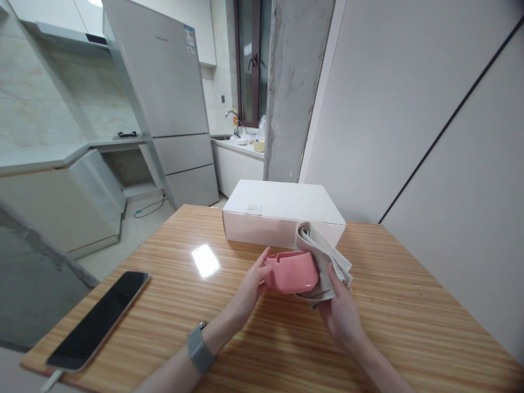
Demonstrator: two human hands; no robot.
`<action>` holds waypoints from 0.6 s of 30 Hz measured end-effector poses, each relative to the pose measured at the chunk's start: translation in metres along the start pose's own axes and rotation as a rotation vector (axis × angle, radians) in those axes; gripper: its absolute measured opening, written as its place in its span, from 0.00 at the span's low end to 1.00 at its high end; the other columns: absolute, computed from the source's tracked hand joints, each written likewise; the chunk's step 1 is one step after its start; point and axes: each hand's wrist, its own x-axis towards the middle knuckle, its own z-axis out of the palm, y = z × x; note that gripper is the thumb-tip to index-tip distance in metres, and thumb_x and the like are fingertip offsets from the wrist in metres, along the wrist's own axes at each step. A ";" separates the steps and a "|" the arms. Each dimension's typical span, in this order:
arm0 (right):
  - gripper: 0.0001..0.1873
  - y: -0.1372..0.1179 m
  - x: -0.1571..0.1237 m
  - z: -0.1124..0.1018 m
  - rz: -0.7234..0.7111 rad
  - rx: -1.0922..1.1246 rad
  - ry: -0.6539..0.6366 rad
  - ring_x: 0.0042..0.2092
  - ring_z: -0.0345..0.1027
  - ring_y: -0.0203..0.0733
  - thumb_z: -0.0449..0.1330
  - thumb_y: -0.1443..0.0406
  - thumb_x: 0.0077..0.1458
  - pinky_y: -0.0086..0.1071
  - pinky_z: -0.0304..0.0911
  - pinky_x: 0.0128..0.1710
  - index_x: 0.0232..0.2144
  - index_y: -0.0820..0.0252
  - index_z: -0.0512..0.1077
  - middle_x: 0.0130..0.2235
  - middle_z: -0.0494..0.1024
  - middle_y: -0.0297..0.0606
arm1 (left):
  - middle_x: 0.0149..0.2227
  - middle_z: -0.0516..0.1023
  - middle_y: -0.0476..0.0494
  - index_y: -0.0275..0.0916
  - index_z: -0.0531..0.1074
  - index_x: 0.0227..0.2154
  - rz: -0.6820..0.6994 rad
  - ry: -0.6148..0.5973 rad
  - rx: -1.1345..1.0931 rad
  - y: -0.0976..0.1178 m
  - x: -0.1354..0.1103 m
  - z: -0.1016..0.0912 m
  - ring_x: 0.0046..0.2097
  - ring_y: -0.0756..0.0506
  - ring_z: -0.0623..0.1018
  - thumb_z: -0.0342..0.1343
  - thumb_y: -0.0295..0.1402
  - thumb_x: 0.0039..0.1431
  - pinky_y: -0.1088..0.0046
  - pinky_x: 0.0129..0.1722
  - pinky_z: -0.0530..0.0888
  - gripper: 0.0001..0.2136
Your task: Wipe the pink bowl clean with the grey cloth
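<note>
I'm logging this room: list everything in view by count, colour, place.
Table: 1, brown, foreground
Container: 1, pink, left hand
Cloth: 1, grey, right hand
Box: 1, white, table's far end
Phone: 1, black, table's left
Cable: 1, white, at phone
Refrigerator: 1, grey, behind table
Floor cable: 1, dark, beside refrigerator
Window: 1, brown, back
Faucet: 1, silver, near window
Small items: uncounted, mixed, near faucet
Pillar: 1, grey, beside window
Wall: 1, white, right
Counters: 2, white, flanking refrigerator
Cabinets: several, white, kitchen
Watch: 1, grey, left wrist
Hands: 2, bare, above table
</note>
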 end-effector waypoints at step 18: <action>0.25 -0.008 -0.012 0.020 0.140 0.016 -0.127 0.56 0.67 0.52 0.64 0.48 0.47 0.43 0.65 0.54 0.45 0.53 0.76 0.50 0.78 0.36 | 0.48 0.76 0.36 0.39 0.61 0.56 0.132 -0.077 0.085 0.009 -0.011 0.003 0.47 0.39 0.75 0.69 0.35 0.42 0.66 0.44 0.71 0.37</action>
